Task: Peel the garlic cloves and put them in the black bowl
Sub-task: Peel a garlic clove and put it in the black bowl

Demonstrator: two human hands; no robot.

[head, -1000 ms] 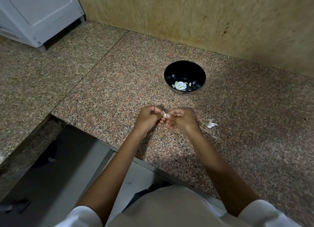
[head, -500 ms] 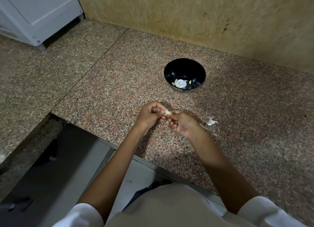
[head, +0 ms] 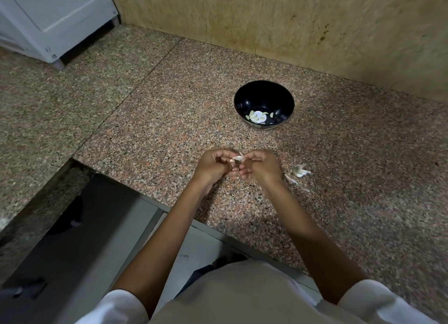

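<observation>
The left hand (head: 213,166) and right hand (head: 261,165) meet just above the tabletop (head: 169,129), both pinching one garlic clove (head: 237,158), likely to tear off its papery skin, with the black bowl (head: 264,94) of peeled cloves (head: 257,116) near ahead and discarded skins (head: 300,171) beside the right hand.

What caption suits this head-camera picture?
Left hand and right hand peel a pale garlic clove above a speckled granite counter, near a round black bowl of peeled cloves.

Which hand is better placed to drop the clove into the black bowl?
Probably the right hand: the black bowl sits straight ahead of it, the left hand farther aside. Both pinch the clove.
</observation>
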